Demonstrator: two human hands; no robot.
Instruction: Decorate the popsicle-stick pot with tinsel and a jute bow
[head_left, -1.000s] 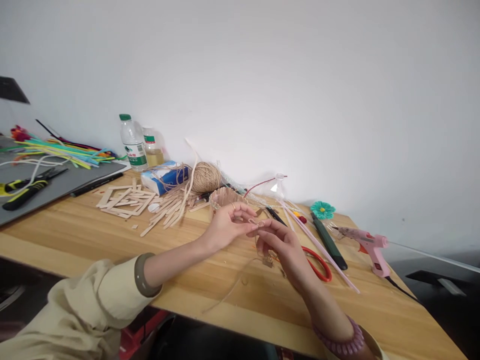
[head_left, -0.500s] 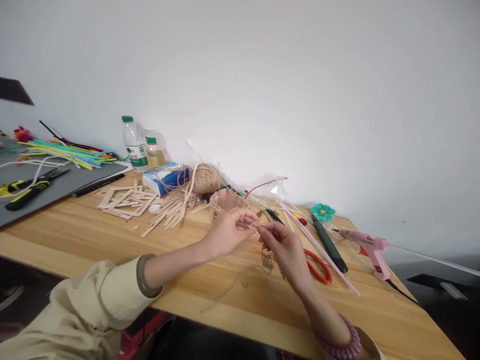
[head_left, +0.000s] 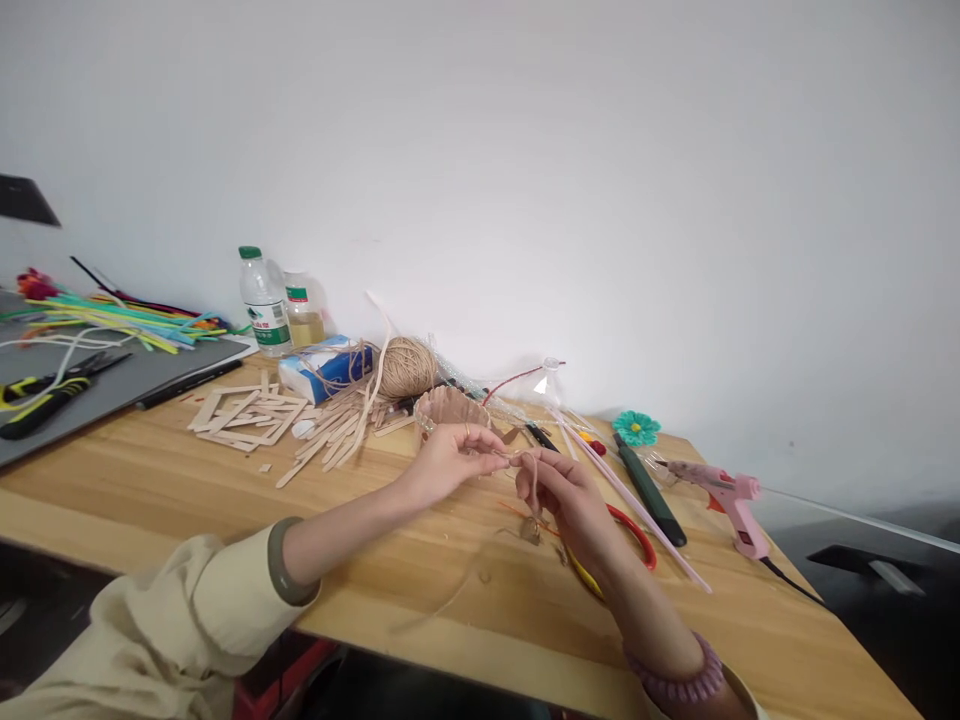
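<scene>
Over the middle of the wooden table my left hand (head_left: 457,462) and my right hand (head_left: 574,500) meet at the fingertips. Both are closed in a pinch on a thin piece of tan twine (head_left: 535,485), which loops down over the right fingers. A small tangled clump (head_left: 531,530) hangs or lies below the right hand; I cannot tell which. From it a loose strand runs toward the table's front edge. Just behind the left hand stands a small round basket (head_left: 450,408) with a wavy rim. Red-handled scissors (head_left: 639,537) lie partly hidden under my right hand.
A ball of twine (head_left: 407,367), wooden sticks (head_left: 330,430) and a tissue pack (head_left: 326,368) lie behind, beside two bottles (head_left: 265,310). Rightward are a green cutter (head_left: 651,492), a teal flower (head_left: 636,428) and a pink glue gun (head_left: 724,497). Pliers (head_left: 56,395) rest on the left.
My right fingers have shifted on the twine, and a loop now hangs over them. The hands stay together, while the whole view has moved slightly.
</scene>
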